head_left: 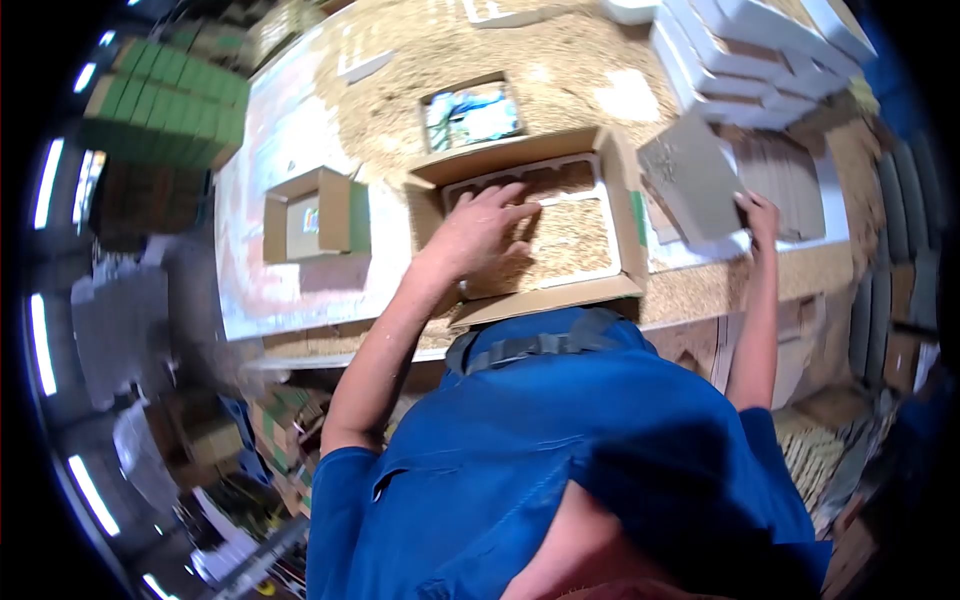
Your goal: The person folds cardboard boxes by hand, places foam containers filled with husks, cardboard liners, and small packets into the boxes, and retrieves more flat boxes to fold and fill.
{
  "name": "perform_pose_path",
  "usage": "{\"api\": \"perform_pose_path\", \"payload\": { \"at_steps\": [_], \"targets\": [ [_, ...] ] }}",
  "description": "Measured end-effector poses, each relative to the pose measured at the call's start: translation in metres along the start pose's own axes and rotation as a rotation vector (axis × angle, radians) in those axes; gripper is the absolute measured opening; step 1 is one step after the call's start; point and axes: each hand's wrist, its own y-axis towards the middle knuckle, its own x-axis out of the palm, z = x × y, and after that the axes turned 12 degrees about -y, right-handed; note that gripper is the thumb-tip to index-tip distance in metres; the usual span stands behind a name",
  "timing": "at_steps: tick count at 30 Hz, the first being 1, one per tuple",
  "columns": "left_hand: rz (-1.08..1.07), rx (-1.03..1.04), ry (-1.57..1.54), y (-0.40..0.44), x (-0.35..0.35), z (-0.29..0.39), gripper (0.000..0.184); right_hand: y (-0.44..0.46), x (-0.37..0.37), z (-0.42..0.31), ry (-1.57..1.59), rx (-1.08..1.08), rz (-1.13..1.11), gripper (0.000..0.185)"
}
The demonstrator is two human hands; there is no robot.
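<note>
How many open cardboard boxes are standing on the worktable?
3: the large box, with the left hand reaching into it; a small box to its left; and a third box just beyond the large one, with blue-and-green contents. The white stack at right might hide more.

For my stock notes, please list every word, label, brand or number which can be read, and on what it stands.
No text is readable.
Colourful contents of the box behind the large carton: too blurred for any lettering.
Coloured patch inside the left carton: too small.
</note>
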Motion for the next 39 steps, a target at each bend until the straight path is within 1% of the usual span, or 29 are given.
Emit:
{"api": "perform_pose_path", "payload": {
  "at_steps": [1,3,4,5,6,7,9,10,11,12,13,14,15,16,17,19,21,22,23,24,25,27,28,29,30,31,33,35,39],
  "targets": [
    [0.117,0.043,-0.033,-0.008,-0.003,0.006,0.056,-0.003,-0.011,-0.008,-0.055,-0.003,0.113,0.043],
    [0.268,0.145,-0.221,-0.025,-0.016,0.009,0.048,-0.006,-0.040,-0.025,0.148,-0.027,0.168,0.040],
    [0.366,0.135,-0.369,-0.037,-0.029,0.020,0.040,-0.008,-0.054,-0.039,0.259,-0.048,0.205,0.040],
    [0.468,0.174,-0.504,-0.046,-0.036,0.019,0.032,-0.012,-0.066,-0.058,0.390,-0.127,0.210,0.039],
    [0.584,0.161,-0.577,-0.054,-0.041,0.009,0.028,-0.017,-0.079,-0.077,0.518,-0.201,0.216,0.038],
    [0.699,0.149,-0.652,-0.061,-0.046,-0.003,0.024,-0.029,-0.087,-0.108,0.559,-0.266,0.209,0.036],
    [0.923,0.040,-0.695,-0.067,-0.049,-0.048,0.020,-0.058,-0.091,-0.168,0.606,-0.292,0.092,0.031],
    [0.978,-0.039,-0.708,-0.063,-0.049,-0.073,0.021,-0.072,-0.084,-0.194,0.596,-0.301,0.091,0.031],
    [1.031,-0.120,-0.721,-0.055,-0.047,-0.100,0.023,-0.086,-0.074,-0.218,0.438,-0.377,0.023,0.029],
    [0.980,-0.185,-0.731,-0.044,-0.042,-0.127,0.024,-0.101,-0.060,-0.242,0.280,-0.450,-0.044,0.028],
    [0.928,-0.248,-0.740,-0.031,-0.036,-0.153,0.025,-0.119,-0.040,-0.267,0.227,-0.529,-0.092,0.025],
    [0.869,-0.279,-0.738,-0.014,-0.031,-0.176,0.027,-0.126,-0.028,-0.283,0.104,-0.538,-0.241,0.025],
    [0.805,-0.309,-0.735,0.004,-0.024,-0.196,0.029,-0.134,-0.010,-0.296,0.001,-0.573,-0.327,0.024],
    [0.742,-0.324,-0.658,0.023,-0.017,-0.214,0.030,-0.136,0.013,-0.300,-0.053,-0.684,-0.370,0.022],
    [0.713,-0.335,-0.585,0.041,-0.013,-0.225,0.033,-0.149,0.029,-0.313,-0.116,-0.605,-0.448,0.020],
    [0.694,-0.358,-0.381,0.072,-0.004,-0.240,0.036,-0.157,0.059,-0.324,-0.127,-0.629,-0.538,0.017],
    [0.720,-0.343,-0.309,0.102,0.003,-0.254,0.036,-0.170,0.081,-0.333,-0.200,-0.645,-0.538,0.016],
    [0.749,-0.338,-0.231,0.115,0.003,-0.262,0.037,-0.171,0.092,-0.333,-0.213,-0.740,-0.479,0.014],
    [0.748,-0.332,-0.235,0.126,0.002,-0.272,0.037,-0.171,0.099,-0.332,-0.226,-0.829,-0.420,0.012],
    [0.645,-0.388,-0.205,0.135,-0.001,-0.278,0.036,-0.172,0.100,-0.337,-0.368,-0.854,-0.341,0.012],
    [0.541,-0.442,-0.173,0.143,-0.002,-0.283,0.036,-0.172,0.103,-0.338,-0.374,-0.849,-0.339,0.012],
    [0.506,-0.455,-0.178,0.153,0.000,-0.291,0.033,-0.175,0.107,-0.336,-0.547,-1.167,-0.164,0.021],
    [0.498,-0.468,-0.191,0.156,0.000,-0.295,0.032,-0.180,0.110,-0.331,-0.681,-1.214,-0.170,0.036],
    [0.487,-0.481,-0.205,0.159,0.003,-0.298,0.032,-0.188,0.115,-0.326,-0.740,-1.224,-0.199,0.040],
    [0.498,-0.476,-0.187,0.162,0.005,-0.301,0.026,-0.194,0.113,-0.322,-0.734,-1.194,-0.241,0.041],
    [0.497,-0.478,-0.188,0.161,0.003,-0.302,0.026,-0.201,0.111,-0.317,-0.725,-1.168,-0.281,0.042],
    [0.550,-0.462,-0.369,0.158,0.000,-0.307,0.022,-0.206,0.103,-0.303,-0.637,-1.022,-0.400,0.035],
    [0.569,-0.470,-0.377,0.153,-0.001,-0.310,0.018,-0.208,0.100,-0.296,-0.544,-0.934,-0.442,0.029],
    [0.594,-0.447,-0.343,0.140,0.002,-0.306,0.014,-0.207,0.104,-0.291,-0.613,-0.991,-0.396,0.027]
  ]
}}
